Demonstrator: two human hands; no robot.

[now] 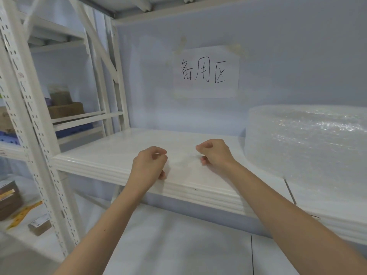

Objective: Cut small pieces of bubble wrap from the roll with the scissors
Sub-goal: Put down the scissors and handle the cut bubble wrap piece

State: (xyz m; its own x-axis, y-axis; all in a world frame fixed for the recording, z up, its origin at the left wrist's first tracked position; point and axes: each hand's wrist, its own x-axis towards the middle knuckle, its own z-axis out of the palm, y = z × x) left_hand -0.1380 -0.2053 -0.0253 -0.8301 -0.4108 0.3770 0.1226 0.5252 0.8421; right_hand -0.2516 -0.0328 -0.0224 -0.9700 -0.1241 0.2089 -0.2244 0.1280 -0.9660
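Both hands' grip, left point(149, 165), right point(215, 153), pinching clear film point(183, 160), white shelf point(111, 153), roll point(305, 143) right

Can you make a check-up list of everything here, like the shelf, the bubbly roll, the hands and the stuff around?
Surface: white metal shelf, bare apart from what is listed.
Job's things: bubble wrap roll lies at the shelf's right end; a thin clear piece, faint and hard to make out, is stretched between both hands; scissors not seen.
Clutter: nothing seen on this shelf.
Grips: left hand and right hand each pinch an end of the clear piece.
Cables: nothing seen.
Surroundings: handwritten paper sign taped to the wall; cardboard boxes on the neighbouring rack at left.
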